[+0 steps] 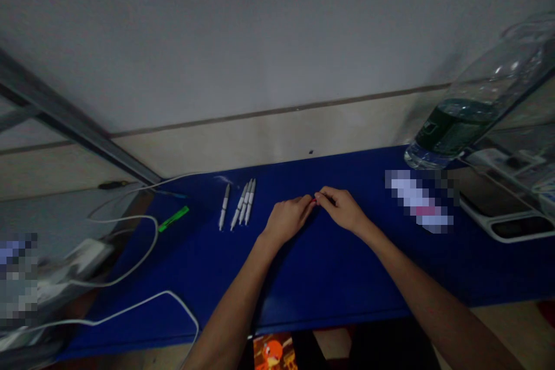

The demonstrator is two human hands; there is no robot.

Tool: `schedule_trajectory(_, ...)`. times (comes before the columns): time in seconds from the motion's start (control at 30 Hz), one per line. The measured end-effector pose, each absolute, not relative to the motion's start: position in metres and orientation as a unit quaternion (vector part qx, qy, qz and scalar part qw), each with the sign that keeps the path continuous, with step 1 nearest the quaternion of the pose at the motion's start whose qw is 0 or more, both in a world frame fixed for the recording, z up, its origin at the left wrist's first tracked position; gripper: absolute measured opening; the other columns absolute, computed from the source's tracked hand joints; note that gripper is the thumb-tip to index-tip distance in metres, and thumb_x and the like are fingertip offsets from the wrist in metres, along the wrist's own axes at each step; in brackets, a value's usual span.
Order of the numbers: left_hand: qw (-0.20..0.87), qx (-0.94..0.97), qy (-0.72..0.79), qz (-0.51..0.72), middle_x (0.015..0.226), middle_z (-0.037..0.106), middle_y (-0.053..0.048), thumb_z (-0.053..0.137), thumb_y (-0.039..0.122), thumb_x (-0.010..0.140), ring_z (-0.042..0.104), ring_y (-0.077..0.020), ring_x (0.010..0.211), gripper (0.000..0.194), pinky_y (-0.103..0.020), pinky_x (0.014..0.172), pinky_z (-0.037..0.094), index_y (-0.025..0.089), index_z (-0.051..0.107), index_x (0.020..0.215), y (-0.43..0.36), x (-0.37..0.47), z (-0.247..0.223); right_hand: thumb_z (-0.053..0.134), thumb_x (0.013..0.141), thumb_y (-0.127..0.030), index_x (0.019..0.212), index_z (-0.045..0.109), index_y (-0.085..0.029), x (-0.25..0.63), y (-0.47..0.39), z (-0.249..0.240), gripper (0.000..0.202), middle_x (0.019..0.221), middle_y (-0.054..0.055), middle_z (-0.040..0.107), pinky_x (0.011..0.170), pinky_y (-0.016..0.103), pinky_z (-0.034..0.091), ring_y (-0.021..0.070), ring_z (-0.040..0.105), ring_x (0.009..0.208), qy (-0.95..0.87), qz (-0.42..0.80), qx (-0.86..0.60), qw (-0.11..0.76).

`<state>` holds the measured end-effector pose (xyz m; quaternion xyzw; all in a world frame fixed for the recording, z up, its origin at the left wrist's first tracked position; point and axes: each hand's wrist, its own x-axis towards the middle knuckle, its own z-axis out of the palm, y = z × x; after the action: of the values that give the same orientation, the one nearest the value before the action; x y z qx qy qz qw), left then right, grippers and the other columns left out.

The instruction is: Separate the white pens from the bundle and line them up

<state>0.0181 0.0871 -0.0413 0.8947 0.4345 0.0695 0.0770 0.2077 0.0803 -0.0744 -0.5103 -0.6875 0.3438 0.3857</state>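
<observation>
My left hand and my right hand meet over the middle of the blue table, fingers closed. A small red piece shows between their fingertips; most of it is covered, so its kind cannot be made out. To the left of my left hand lie several white pens side by side, tips and clips too small to tell. One more white pen rests a little apart from them. Both forearms reach in from the near edge.
A bright green strip and white cables lie at the left. At the right stand a large clear bottle with a green label, a blurred-out packet and a white-framed device. A wall closes the back.
</observation>
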Motion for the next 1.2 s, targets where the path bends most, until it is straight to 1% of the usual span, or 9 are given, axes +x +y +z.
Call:
schedule_trajectory(0.1, 0.099, 0.887, 0.443, 0.088, 0.092, 0.072, -0.004, 0.027, 0.051, 0.105, 0.068, -0.0195, 0.078, 0.043, -0.026, 0.063, 0.039, 0.024, 0.061, 0.108, 0.091, 0.013, -0.043, 0.051, 0.096, -0.044, 0.081, 0.063, -0.019, 0.214, 0.083, -0.074, 0.031, 0.067, -0.001, 0.058, 0.058, 0.028, 0.034, 0.0134, 0.05, 0.061, -0.662, 0.378, -0.504, 0.406)
schedule_trajectory(0.3, 0.254, 0.817, 0.468, 0.223, 0.067, 0.06, 0.0, 0.034, 0.05, 0.103, 0.054, -0.0126, 0.062, 0.05, -0.025, 0.061, 0.033, 0.016, 0.062, 0.078, 0.107, -0.002, -0.046, 0.059, 0.091, -0.041, 0.088, 0.065, -0.019, 0.228, 0.088, -0.073, 0.023, 0.073, 0.0, 0.062, 0.064, 0.028, 0.04, 0.0143, 0.056, 0.067, -0.63, 0.433, -0.469, 0.442)
schedule_trajectory(0.4, 0.311, 0.788, 0.457, 0.272, 0.066, 0.056, 0.001, 0.045, 0.052, 0.099, 0.046, -0.0113, 0.06, 0.046, -0.024, 0.058, 0.03, 0.015, 0.066, 0.082, 0.113, -0.007, -0.048, 0.055, 0.094, -0.042, 0.084, 0.066, -0.019, 0.226, 0.087, -0.073, 0.028, 0.067, 0.0, 0.061, 0.062, 0.029, 0.038, 0.0141, 0.054, 0.062, -0.644, 0.435, -0.474, 0.415)
schedule_trajectory(0.53, 0.372, 0.761, 0.436, 0.303, 0.069, 0.057, 0.001, 0.054, 0.051, 0.094, 0.047, -0.0111, 0.062, 0.038, -0.022, 0.059, 0.033, 0.015, 0.068, 0.095, 0.114, -0.009, -0.048, 0.05, 0.097, -0.044, 0.077, 0.066, -0.018, 0.224, 0.087, -0.071, 0.036, 0.06, 0.0, 0.058, 0.061, 0.029, 0.038, 0.0138, 0.053, 0.057, -0.643, 0.447, -0.474, 0.403)
schedule_trajectory(0.7, 0.381, 0.737, 0.464, 0.311, 0.061, 0.049, 0.003, 0.034, 0.053, 0.101, 0.043, -0.0103, 0.056, 0.051, -0.022, 0.057, 0.03, 0.015, 0.062, 0.082, 0.115, -0.007, -0.05, 0.062, 0.09, -0.039, 0.082, 0.067, -0.018, 0.226, 0.089, -0.069, 0.023, 0.071, 0.001, 0.064, 0.067, 0.029, 0.042, 0.0151, 0.059, 0.068, -0.621, 0.448, -0.469, 0.441)
schedule_trajectory(0.83, 0.348, 0.737, 0.492, 0.305, 0.059, 0.045, 0.003, 0.042, 0.055, 0.098, 0.041, -0.0101, 0.056, 0.048, -0.022, 0.055, 0.028, 0.016, 0.058, 0.075, 0.116, -0.004, -0.057, 0.06, 0.091, -0.041, 0.079, 0.067, -0.018, 0.228, 0.088, -0.067, 0.026, 0.069, 0.001, 0.064, 0.065, 0.029, 0.041, 0.0151, 0.058, 0.065, -0.626, 0.434, -0.475, 0.44)
schedule_trajectory(0.93, 0.331, 0.729, 0.502, 0.328, 0.061, 0.047, 0.004, 0.049, 0.055, 0.095, 0.041, -0.0104, 0.058, 0.043, -0.022, 0.054, 0.028, 0.016, 0.061, 0.081, 0.115, -0.001, -0.063, 0.055, 0.094, -0.044, 0.072, 0.066, -0.018, 0.229, 0.089, -0.067, 0.036, 0.065, 0.002, 0.063, 0.063, 0.029, 0.039, 0.0148, 0.056, 0.063, -0.637, 0.413, -0.488, 0.431)
schedule_trajectory(1.03, 0.347, 0.714, 0.497, 0.35, 0.062, 0.047, 0.004, 0.053, 0.056, 0.093, 0.042, -0.0101, 0.057, 0.041, -0.021, 0.054, 0.029, 0.017, 0.063, 0.087, 0.114, 0.003, -0.067, 0.054, 0.094, -0.046, 0.075, 0.068, -0.018, 0.231, 0.091, -0.07, 0.037, 0.065, 0.002, 0.062, 0.062, 0.029, 0.039, 0.0149, 0.056, 0.061, -0.626, 0.41, -0.498, 0.438)
schedule_trajectory(1.2, 0.379, 0.683, 0.512, 0.357, 0.057, 0.044, 0.004, 0.038, 0.055, 0.098, 0.042, -0.01, 0.052, 0.046, -0.021, 0.052, 0.031, 0.018, 0.054, 0.076, 0.114, 0.005, -0.068, 0.064, 0.087, -0.042, 0.085, 0.068, -0.018, 0.231, 0.094, -0.075, 0.024, 0.073, 0.001, 0.066, 0.067, 0.029, 0.043, 0.0154, 0.06, 0.068, -0.596, 0.431, -0.489, 0.469)
